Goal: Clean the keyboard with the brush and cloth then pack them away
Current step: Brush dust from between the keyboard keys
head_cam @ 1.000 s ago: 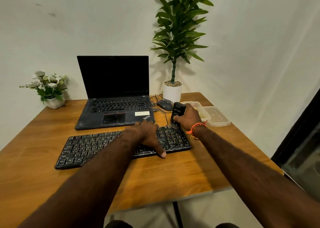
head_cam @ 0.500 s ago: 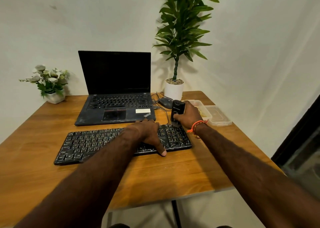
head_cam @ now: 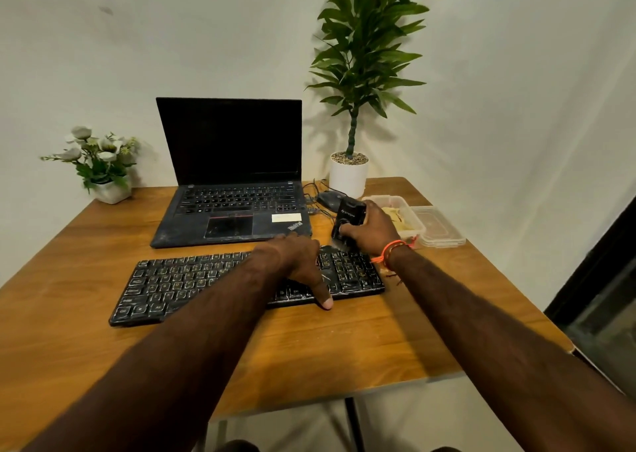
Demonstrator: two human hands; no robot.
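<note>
A dusty black keyboard (head_cam: 192,283) lies across the wooden table in front of the laptop. My left hand (head_cam: 299,262) rests flat on its right half, thumb reaching over the front edge. My right hand (head_cam: 373,233) grips a black brush (head_cam: 349,219) upright, its bristle end touching the keyboard's far right corner. A clear plastic box (head_cam: 406,210) just right of my right hand holds a yellowish cloth (head_cam: 395,216). The box's lid (head_cam: 438,228) lies beside it.
An open black laptop (head_cam: 230,190) stands behind the keyboard. A mouse (head_cam: 328,198) and cables sit by a tall potted plant (head_cam: 349,176) at the back right. A small flower pot (head_cam: 112,190) stands at the back left. The table's edge (head_cam: 516,296) runs close on the right.
The brush in my right hand has shifted slightly over the keyboard's far right corner. My left hand stays on the keyboard. The view has tilted a little.
</note>
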